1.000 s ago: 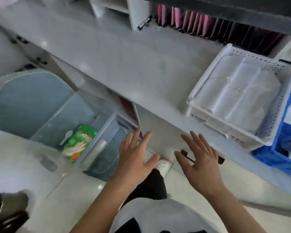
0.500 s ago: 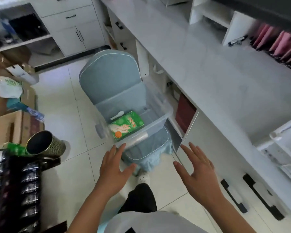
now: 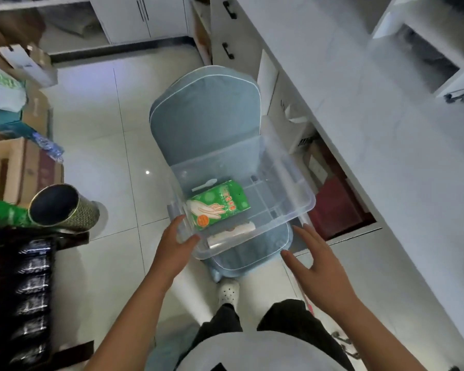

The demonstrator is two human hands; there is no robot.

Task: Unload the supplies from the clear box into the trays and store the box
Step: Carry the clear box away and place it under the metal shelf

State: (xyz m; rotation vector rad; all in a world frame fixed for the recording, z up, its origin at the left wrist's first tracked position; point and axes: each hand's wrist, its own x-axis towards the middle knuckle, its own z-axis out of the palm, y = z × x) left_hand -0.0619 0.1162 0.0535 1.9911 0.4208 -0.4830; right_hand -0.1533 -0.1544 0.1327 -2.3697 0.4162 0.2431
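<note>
The clear box [image 3: 292, 183] sits on a blue cushioned chair [image 3: 204, 116] beside the white counter. Inside it lie a green packet of gloves [image 3: 219, 207], a white plastic spoon [image 3: 204, 184] and a clear roll [image 3: 232, 235] against the near wall. My left hand [image 3: 176, 247] touches the box's near left corner, fingers spread, thumb on the rim. My right hand [image 3: 315, 263] hovers open just off the box's near right corner, apart from it. No trays are in view.
The white counter [image 3: 373, 129] runs along the right, with open shelves and a dark red item [image 3: 338, 207] below. On the left stand cardboard boxes [image 3: 14, 167], a metal mesh bin [image 3: 62, 207] and a black rack [image 3: 22, 290]. White floor tiles lie between.
The view swung from the counter and its white tray down to the chair. Both hands reached forward to the clear box; the left one now touches its corner.
</note>
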